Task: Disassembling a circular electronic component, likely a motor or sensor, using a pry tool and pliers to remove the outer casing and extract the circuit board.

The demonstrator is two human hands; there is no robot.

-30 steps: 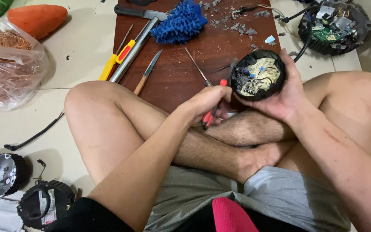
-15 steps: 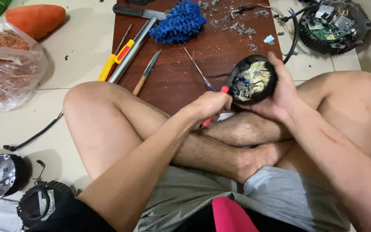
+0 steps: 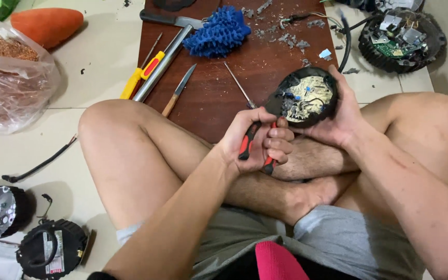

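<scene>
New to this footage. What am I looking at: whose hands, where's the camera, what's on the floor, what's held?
There is no robot here. A person sits cross-legged on a tiled floor, and the one camera is worn on their head and looks down at their own hands.

The left hand grips a tool with red and black handles; its working end is hidden, so I cannot tell its kind for sure. The right hand holds a round black unit with an exposed circuit board inside.

In front lies a dark wooden board carrying a hammer, a yellow-handled tool, a small knife, a thin screwdriver, a blue fluffy mitt and grey debris. To the left sits a plastic bag of copper wire. More round black units lie at top right and bottom left.
</scene>
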